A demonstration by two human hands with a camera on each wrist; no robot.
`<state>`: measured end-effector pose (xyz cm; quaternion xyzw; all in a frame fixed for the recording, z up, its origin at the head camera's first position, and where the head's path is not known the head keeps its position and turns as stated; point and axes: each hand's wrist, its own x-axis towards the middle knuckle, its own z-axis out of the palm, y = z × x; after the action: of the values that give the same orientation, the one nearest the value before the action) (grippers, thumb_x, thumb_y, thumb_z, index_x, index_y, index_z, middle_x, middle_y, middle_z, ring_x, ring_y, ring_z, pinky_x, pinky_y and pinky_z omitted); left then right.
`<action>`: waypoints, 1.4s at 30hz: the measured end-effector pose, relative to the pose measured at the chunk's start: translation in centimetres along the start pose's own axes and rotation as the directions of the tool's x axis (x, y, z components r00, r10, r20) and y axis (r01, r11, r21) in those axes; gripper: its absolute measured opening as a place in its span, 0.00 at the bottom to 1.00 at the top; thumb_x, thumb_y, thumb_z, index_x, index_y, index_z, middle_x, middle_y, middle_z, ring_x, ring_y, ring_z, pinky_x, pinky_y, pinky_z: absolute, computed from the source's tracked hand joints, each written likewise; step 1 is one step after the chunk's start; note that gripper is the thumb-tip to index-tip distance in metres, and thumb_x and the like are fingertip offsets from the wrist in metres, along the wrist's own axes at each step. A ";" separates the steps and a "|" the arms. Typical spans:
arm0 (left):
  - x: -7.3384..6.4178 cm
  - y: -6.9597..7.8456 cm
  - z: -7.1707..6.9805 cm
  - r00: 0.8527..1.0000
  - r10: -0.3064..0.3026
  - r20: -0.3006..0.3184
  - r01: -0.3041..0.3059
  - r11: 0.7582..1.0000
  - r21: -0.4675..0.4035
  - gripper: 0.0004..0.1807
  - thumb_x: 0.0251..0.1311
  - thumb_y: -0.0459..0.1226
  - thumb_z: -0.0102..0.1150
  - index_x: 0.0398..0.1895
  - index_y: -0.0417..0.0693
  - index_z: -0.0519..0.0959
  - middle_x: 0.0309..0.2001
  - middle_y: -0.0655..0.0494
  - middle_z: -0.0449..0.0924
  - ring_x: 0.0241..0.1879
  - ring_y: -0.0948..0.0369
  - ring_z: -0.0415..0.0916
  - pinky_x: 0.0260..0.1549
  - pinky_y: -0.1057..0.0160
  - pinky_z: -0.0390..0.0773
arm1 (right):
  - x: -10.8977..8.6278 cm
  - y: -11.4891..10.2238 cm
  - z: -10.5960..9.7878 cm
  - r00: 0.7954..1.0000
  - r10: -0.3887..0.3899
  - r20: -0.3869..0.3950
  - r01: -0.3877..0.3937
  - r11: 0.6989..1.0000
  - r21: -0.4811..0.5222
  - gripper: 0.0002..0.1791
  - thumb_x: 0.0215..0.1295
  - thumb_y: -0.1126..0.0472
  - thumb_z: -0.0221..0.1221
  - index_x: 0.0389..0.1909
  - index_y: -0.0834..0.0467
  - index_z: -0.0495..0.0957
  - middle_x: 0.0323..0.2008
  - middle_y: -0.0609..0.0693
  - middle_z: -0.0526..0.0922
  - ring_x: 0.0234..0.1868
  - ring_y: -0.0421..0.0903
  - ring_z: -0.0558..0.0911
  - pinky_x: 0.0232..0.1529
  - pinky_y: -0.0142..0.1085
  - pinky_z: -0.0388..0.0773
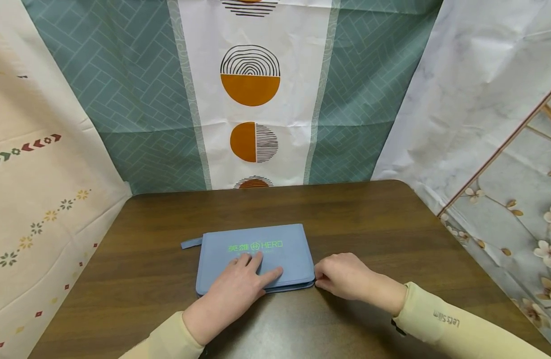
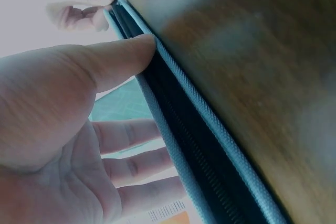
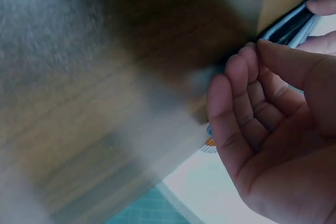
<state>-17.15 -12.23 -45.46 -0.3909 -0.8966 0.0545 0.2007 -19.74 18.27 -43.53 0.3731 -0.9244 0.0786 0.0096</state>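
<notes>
A blue zippered pouch (image 1: 295, 252) with green lettering reading HERO lies flat on the table, a short strap (image 1: 192, 243) sticking out at its left. My left hand (image 1: 236, 285) rests on its top, fingers straight and spread. In the left wrist view the thumb (image 2: 118, 61) lies at the gap along the near edge, where dark zipper teeth (image 2: 191, 145) show between the two blue borders. At the near right corner my right hand (image 1: 344, 275) pinches the zipper's end between thumb and bent fingers. The pull itself is hidden by those fingertips (image 3: 268, 45).
The brown wooden table (image 1: 347, 209) reaches back to a hanging cloth (image 1: 136, 124) in green and white with orange half circles. Cream cloth (image 1: 42, 209) hangs at the left, and a pale flowered cloth (image 1: 517, 239) at the right.
</notes>
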 end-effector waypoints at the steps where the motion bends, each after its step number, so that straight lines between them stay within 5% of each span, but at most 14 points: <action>1: 0.0 0.0 0.0 1.000 0.000 0.003 0.000 1.000 0.005 0.31 0.64 0.49 0.81 0.71 0.68 0.83 0.61 0.38 0.84 0.53 0.44 0.84 0.44 0.49 0.89 | 0.0 0.0 0.1 1.000 0.016 0.004 -0.016 1.000 0.016 0.24 0.67 0.62 0.75 0.19 0.45 0.72 0.18 0.32 0.66 0.22 0.32 0.64 0.25 0.34 0.64; 23: 0.0 0.2 -0.6 0.998 0.061 0.000 -0.060 0.994 -0.095 0.33 0.62 0.47 0.84 0.69 0.60 0.81 0.63 0.48 0.80 0.57 0.45 0.82 0.53 0.47 0.87 | 2.7 3.7 -0.6 0.984 0.177 -0.011 -0.178 0.981 -0.073 0.19 0.66 0.65 0.72 0.21 0.45 0.77 0.19 0.37 0.72 0.21 0.38 0.70 0.23 0.39 0.68; 31: -0.1 0.2 -1.0 0.995 0.101 0.004 -0.100 0.991 -0.089 0.36 0.58 0.46 0.86 0.71 0.60 0.81 0.64 0.47 0.82 0.62 0.48 0.80 0.54 0.49 0.86 | 5.3 5.4 -0.9 0.978 0.203 -0.056 -0.209 0.967 -0.144 0.19 0.69 0.66 0.69 0.21 0.47 0.75 0.18 0.41 0.72 0.21 0.42 0.71 0.23 0.43 0.70; 42: -0.1 -0.5 -1.2 0.995 0.056 0.077 -0.053 0.998 -0.035 0.43 0.56 0.52 0.87 0.73 0.51 0.78 0.67 0.48 0.81 0.63 0.48 0.80 0.52 0.49 0.86 | 8.4 8.4 -1.2 0.965 0.245 -0.095 -0.259 0.948 -0.184 0.14 0.70 0.66 0.68 0.25 0.50 0.80 0.23 0.45 0.80 0.24 0.46 0.79 0.27 0.50 0.81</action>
<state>-16.98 -12.74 -44.26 -0.4160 -0.8936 0.0604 0.1573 -31.67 18.59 -42.91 0.2463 -0.9667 0.0014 0.0688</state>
